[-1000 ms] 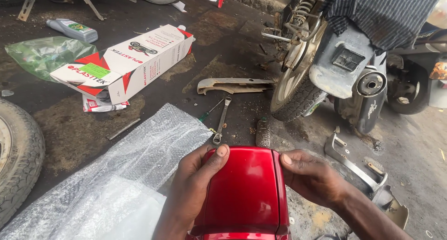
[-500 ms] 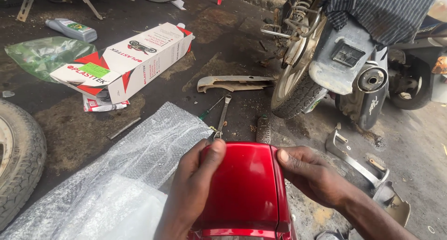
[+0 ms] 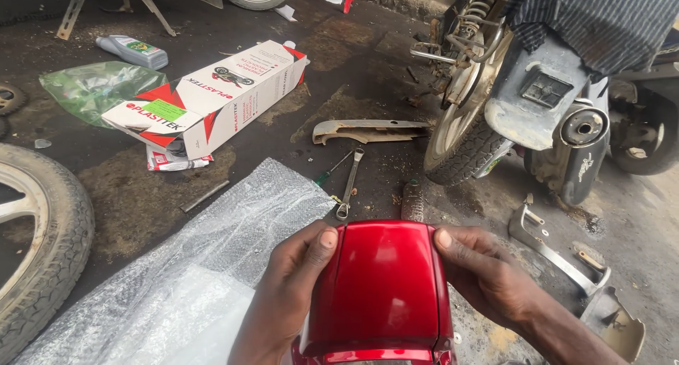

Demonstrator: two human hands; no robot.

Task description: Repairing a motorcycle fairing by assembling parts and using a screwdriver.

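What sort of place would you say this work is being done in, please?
Most likely an open-air motorcycle repair spot. A motorcycle stands on stained ground, a spanner and loose chain cover lie nearby, and both hands hold a red body panel.

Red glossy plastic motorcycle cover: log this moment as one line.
held: red glossy plastic motorcycle cover | left hand: gripping left edge | right hand: gripping right edge | below: clear bubble wrap sheet

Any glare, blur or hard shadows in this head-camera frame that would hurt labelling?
Head view: soft, even daylight with no hard shadows; the glossy red cover held by the left hand and right hand shows only a mild sheen; the bubble wrap has bright patches; focus is sharp throughout, with slight wide-angle stretch at the edges.
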